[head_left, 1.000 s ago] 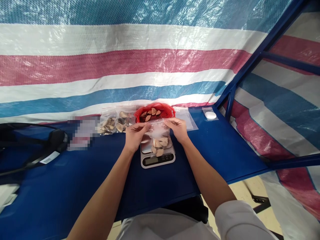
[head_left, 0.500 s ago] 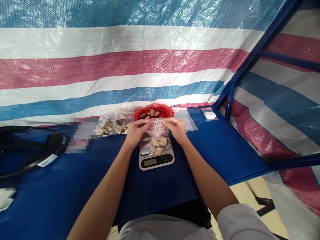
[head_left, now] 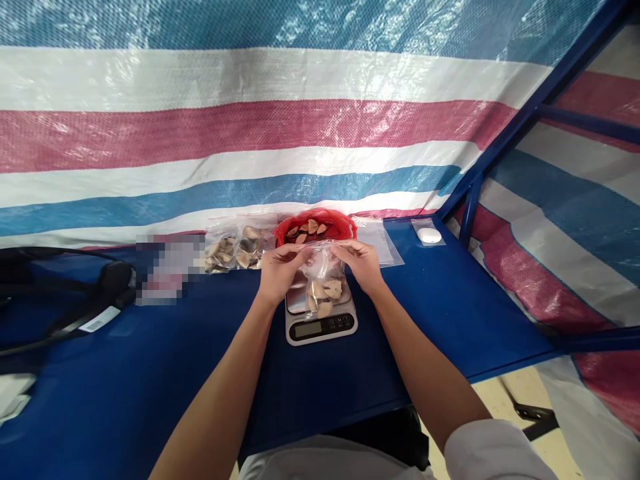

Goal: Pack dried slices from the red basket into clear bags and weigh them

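A clear zip bag (head_left: 324, 292) with several pale, dried slices in it hangs upright over the digital kitchen scale (head_left: 323, 328); whether it rests on the metal plate I cannot tell. My left hand (head_left: 283, 270) pinches the left side of the bag's top edge. On the right side of that edge, my right hand (head_left: 359, 263) is closed on it with thumb and fingers. Just behind both hands sits a red plastic bag (head_left: 345, 227), its mouth spread, holding more brownish slices (head_left: 313, 227).
Filled clear bags (head_left: 233, 250) lie left of the red bag. Flat clear bags (head_left: 387, 243) lie to its right, near a white rounded object (head_left: 429, 235) on clear plastic. A black strapped device (head_left: 113, 287) is at the left. Striped sheeting (head_left: 250, 133) rises behind the blue table (head_left: 450, 307).
The whole scene has shifted slightly right in view as the camera turned. Both hands keep their pinch on the zip bag's top edge.
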Available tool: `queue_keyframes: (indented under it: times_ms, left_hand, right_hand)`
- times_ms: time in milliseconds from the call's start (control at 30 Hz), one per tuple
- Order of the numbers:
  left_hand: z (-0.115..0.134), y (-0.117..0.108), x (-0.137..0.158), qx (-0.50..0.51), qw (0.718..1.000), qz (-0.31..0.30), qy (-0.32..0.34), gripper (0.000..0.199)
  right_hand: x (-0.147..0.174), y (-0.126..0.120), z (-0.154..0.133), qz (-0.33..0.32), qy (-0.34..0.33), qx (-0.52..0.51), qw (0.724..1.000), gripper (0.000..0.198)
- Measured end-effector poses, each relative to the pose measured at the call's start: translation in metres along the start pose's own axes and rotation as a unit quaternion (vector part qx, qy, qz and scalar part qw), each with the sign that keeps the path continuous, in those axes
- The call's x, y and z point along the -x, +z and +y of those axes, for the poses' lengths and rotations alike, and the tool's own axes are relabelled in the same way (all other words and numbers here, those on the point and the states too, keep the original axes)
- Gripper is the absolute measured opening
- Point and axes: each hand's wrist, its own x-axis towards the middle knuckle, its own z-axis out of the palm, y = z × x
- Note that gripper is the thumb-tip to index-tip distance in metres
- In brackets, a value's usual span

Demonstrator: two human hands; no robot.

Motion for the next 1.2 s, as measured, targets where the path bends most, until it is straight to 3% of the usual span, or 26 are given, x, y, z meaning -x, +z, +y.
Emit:
queue_keyframes:
  times_ms: [467, 667, 967, 1200]
  left_hand:
    - [0.009, 0.0, 0.003, -0.044, 0.999, -0.015, -0.001, 0.03]
    - [0.005, -0.002, 0.004, -0.055, 0.998, 0.005, 0.007, 0.028]
    - [0.007, -0.003, 0.002, -0.058, 0.998, -0.018, 0.002, 0.028]
    - [0.005, -0.003, 0.002, -0.07, 0.997, -0.011, 0.008, 0.019]
  right_hand:
    - [0.004, 0.0, 0.003, 0.003, -0.017, 0.024, 1.0, 0.027]
    - [0.004, -0.001, 0.004, -0.028, -0.01, 0.028, 0.999, 0.029]
    - [0.003, -0.004, 0.003, -0.027, -0.033, 0.042, 0.998, 0.023]
    - [0.005, -0.005, 0.005, -0.063, -0.051, 0.077, 0.994, 0.019]
